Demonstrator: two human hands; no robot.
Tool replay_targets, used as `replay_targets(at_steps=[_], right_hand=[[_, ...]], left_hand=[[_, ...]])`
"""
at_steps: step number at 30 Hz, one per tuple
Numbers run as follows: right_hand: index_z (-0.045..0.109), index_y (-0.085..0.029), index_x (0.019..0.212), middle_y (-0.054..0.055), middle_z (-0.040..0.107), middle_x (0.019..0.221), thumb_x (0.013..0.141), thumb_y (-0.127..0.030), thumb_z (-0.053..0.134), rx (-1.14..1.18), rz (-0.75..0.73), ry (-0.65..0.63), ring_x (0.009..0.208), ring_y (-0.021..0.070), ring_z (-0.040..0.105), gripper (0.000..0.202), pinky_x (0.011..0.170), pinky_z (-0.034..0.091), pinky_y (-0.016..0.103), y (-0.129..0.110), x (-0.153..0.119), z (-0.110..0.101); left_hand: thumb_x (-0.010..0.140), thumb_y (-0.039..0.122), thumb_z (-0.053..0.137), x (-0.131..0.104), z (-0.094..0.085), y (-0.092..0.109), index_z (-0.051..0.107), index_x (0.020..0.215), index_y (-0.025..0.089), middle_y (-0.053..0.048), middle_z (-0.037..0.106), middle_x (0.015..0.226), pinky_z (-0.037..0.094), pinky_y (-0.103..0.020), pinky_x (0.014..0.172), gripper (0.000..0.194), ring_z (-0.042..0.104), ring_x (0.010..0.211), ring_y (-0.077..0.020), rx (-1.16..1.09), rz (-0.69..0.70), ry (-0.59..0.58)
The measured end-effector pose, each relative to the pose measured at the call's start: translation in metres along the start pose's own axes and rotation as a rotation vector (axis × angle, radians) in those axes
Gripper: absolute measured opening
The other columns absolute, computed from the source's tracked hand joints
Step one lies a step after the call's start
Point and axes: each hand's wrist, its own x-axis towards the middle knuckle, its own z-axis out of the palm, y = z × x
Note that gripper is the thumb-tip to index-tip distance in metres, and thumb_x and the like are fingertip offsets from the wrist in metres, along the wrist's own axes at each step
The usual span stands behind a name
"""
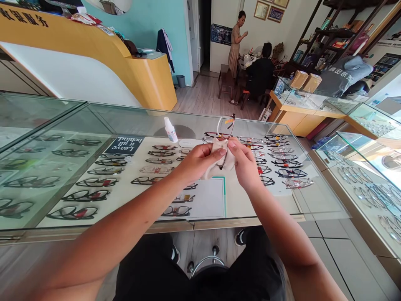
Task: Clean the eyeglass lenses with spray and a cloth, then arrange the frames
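Note:
Above the glass counter, my two hands meet at a pair of eyeglasses [226, 126] held on end, one lens pointing up and away from me. My left hand [203, 155] pinches a pale beige cloth [209, 172] against the frame. My right hand [242, 156] is closed on the glasses and cloth from the other side. Cloth and fingers hide the lower lens and much of the frame. A white spray bottle [170, 130] stands on the glass beyond my left hand.
Rows of eyeglasses [90, 182] lie inside the glass display counter [194, 225]. A second display case [369, 167] stands at the right. Farther back, one person [236, 42] stands and another [263, 69] sits at a table. A yellow desk [153, 79] is at the back left.

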Motion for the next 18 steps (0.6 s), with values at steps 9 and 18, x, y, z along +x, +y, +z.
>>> replay_targets(at_steps=[9, 18], right_hand=[[0.073, -0.027, 0.081, 0.006, 0.074, 0.110, 0.094, -0.067, 0.079, -0.071, 0.025, 0.073, 0.115, 0.0267, 0.068, 0.043, 0.107, 0.055, 0.044, -0.002, 0.003, 0.003], [0.083, -0.032, 0.105, 0.006, 0.072, 0.125, 0.101, -0.068, 0.071, -0.114, -0.011, -0.043, 0.126, 0.0259, 0.067, 0.038, 0.110, 0.055, 0.044, -0.006, 0.002, -0.001]], left_hand=[[0.083, 0.059, 0.091, -0.005, -0.001, -0.002, 0.078, 0.114, 0.024, -0.003, 0.072, 0.086, 0.048, -0.030, 0.060, 0.048, 0.063, 0.073, -0.0180, 0.010, -0.006, -0.052], [0.089, 0.075, 0.081, -0.001, 0.000, -0.014, 0.080, 0.108, 0.026, -0.005, 0.079, 0.102, 0.057, -0.033, 0.083, 0.053, 0.071, 0.096, -0.0210, -0.049, 0.075, 0.071]])
